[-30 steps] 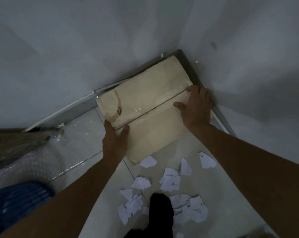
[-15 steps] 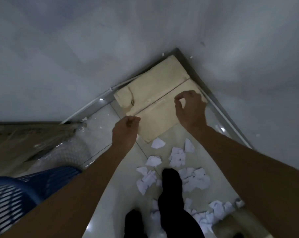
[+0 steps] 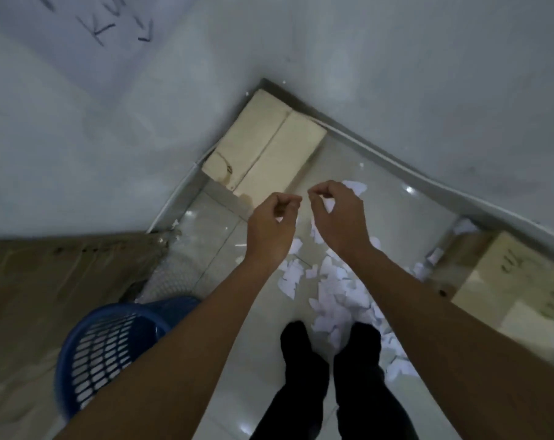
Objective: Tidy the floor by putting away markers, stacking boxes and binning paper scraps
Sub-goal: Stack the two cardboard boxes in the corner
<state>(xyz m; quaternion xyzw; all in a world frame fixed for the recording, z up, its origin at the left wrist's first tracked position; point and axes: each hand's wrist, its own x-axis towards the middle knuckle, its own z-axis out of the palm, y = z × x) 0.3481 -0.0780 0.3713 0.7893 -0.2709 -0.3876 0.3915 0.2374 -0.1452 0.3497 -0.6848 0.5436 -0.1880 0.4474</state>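
Both hands raised above the floor, empty. Left hand [image 3: 271, 225] loosely curled, fingertips drawn toward thumb; right hand [image 3: 337, 214] the same, fingers bent inward, nothing between them. Two cream cardboard boxes [image 3: 266, 150] lie side by side, touching, pushed into the wall corner. White paper scraps [image 3: 333, 290] scattered on the tiled floor [image 3: 225, 236] between boxes and feet. Blue mesh bin [image 3: 110, 341] stands lower left. Another cardboard box [image 3: 517, 277] sits at right.
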